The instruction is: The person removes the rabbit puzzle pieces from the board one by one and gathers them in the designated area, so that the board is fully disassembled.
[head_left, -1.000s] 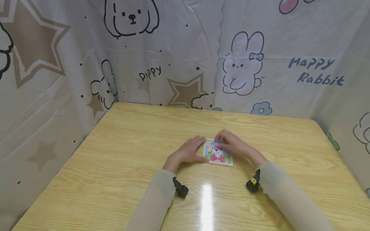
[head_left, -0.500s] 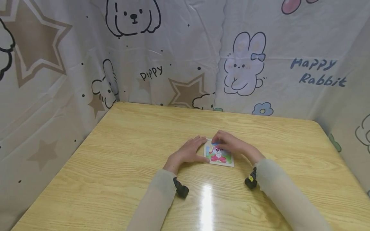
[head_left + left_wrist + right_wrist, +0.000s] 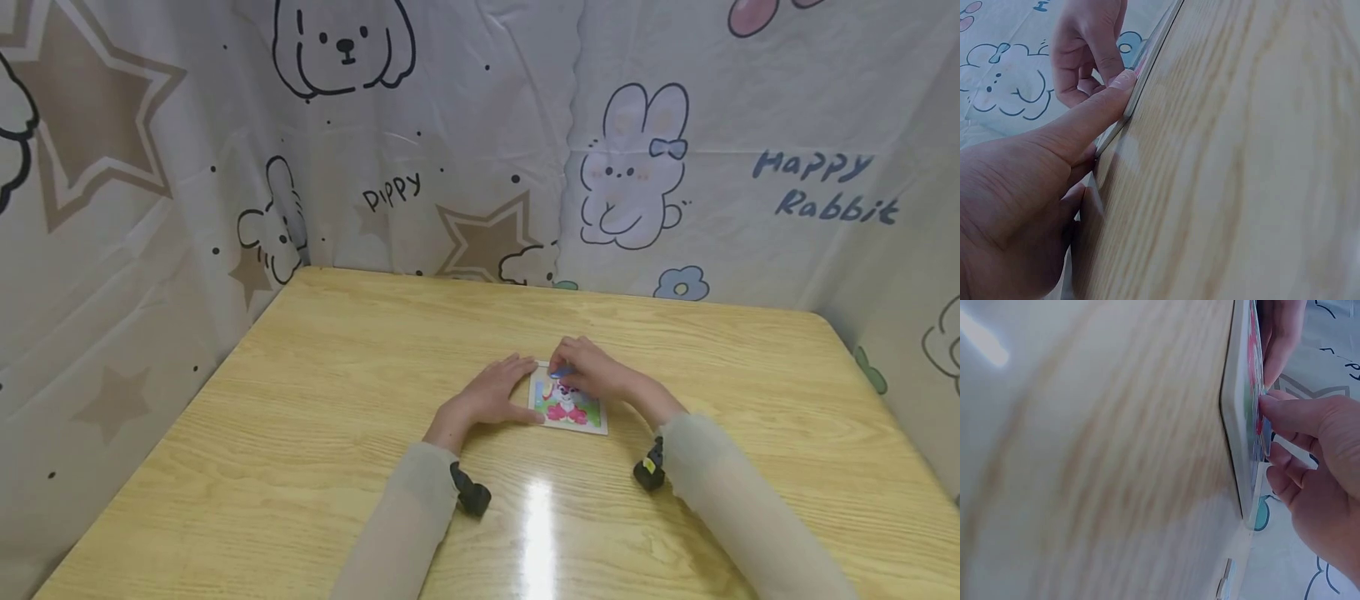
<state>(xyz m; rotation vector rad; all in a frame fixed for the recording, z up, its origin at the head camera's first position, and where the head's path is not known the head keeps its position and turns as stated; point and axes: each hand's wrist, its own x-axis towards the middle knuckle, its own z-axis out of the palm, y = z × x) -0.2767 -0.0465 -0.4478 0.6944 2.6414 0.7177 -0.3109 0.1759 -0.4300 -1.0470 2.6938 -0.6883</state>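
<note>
A small square jigsaw puzzle [image 3: 585, 419] with a pale border lies on the table, showing a pink and white cartoon animal. My left hand [image 3: 491, 392] rests at its left side, thumb on the near corner and straight fingers at the far corner. Over the top part of the picture, my right hand [image 3: 596, 371] pinches a blue puzzle piece [image 3: 559, 374] between thumb and fingers. In the right wrist view that piece [image 3: 1266, 436] stands tilted against the puzzle's face. The right fingers hide the puzzle's upper right part from the head view.
The wooden table [image 3: 360, 358] reaches back to a printed curtain [image 3: 465, 125], which also hangs along both sides. At the bottom of the right wrist view, a small flat pale-edged thing [image 3: 1225, 581] lies on the table. Black wrist cameras [image 3: 472, 493] sit on both sleeves.
My right hand has shifted slightly left over the puzzle, and the blue piece now shows more tilted under its fingers. My left hand has stayed in place.
</note>
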